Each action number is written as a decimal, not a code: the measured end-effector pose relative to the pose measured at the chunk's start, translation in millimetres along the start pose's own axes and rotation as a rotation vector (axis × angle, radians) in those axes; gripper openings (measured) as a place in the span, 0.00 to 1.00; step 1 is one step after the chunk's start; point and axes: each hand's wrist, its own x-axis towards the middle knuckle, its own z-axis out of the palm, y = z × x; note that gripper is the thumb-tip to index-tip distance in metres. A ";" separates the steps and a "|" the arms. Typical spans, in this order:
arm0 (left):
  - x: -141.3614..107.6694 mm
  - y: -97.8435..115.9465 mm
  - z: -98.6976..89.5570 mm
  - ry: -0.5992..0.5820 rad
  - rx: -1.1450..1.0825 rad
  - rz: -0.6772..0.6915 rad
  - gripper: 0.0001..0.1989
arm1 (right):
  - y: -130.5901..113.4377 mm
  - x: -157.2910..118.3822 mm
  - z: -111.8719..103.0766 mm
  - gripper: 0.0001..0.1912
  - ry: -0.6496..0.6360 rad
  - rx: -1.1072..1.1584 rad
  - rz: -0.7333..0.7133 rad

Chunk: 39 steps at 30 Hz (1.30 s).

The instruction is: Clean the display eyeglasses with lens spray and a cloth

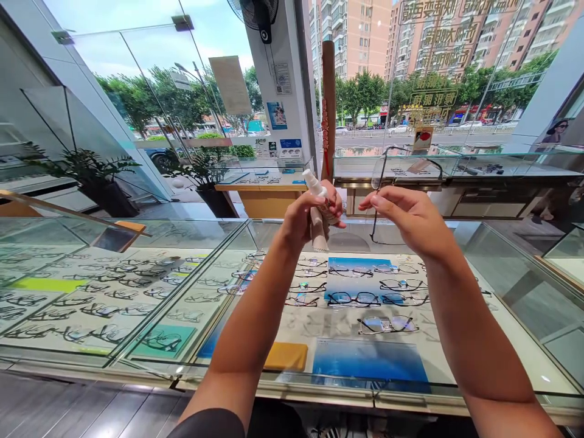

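My left hand [314, 210] is closed around a small white-topped spray bottle [314, 184] and a beige cloth [319, 234] that hangs below the fingers. The bottle's nozzle points up and to the left. To its right, my right hand [396, 210] pinches a pair of thin dark-framed glasses [385, 161] between thumb and fingers. One lens side rises above the hand and a temple arm hangs down below it. Both hands are above the glass display case, apart from each other.
Rows of glasses [353, 298] and a blue mat [369, 362] lie inside the glass display case [374, 395]. A yellow case [286, 356] is near the front. Farther back are potted plants [210, 176], a wooden post [328, 91] and another counter [274, 188].
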 end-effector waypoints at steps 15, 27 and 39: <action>9.4 -26.4 15.3 0.179 0.304 0.129 0.26 | 3.8 6.3 3.7 0.17 -0.309 0.055 0.065; 4.8 -21.4 20.9 0.122 0.404 0.120 0.25 | 28.0 11.6 -1.9 0.15 -0.108 0.236 0.116; 1.5 -25.8 25.2 0.017 0.483 0.119 0.25 | 26.6 12.4 -0.6 0.16 -0.035 0.316 0.156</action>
